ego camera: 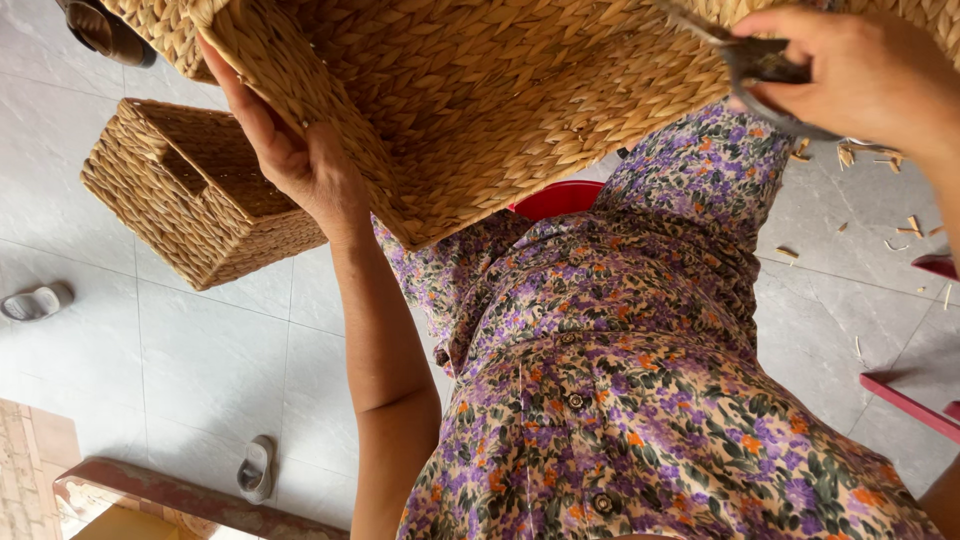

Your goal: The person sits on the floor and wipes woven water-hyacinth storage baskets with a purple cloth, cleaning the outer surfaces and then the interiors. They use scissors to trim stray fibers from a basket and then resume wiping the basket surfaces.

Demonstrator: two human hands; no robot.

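Observation:
A large woven straw basket is held up over my lap and fills the top of the view. My left hand grips its left side wall, with the fingers pressed flat on the weave. At the upper right my right hand is closed on a dark metal cutting tool that looks like scissors. The tool's tip rests against the basket's edge. My floral dress covers the lower middle of the view.
A smaller woven basket with a handle slot stands on the grey tiled floor at the left. Straw trimmings lie scattered at the right. A red stool is under me, and red bars are at the right. Two sandals lie at the left.

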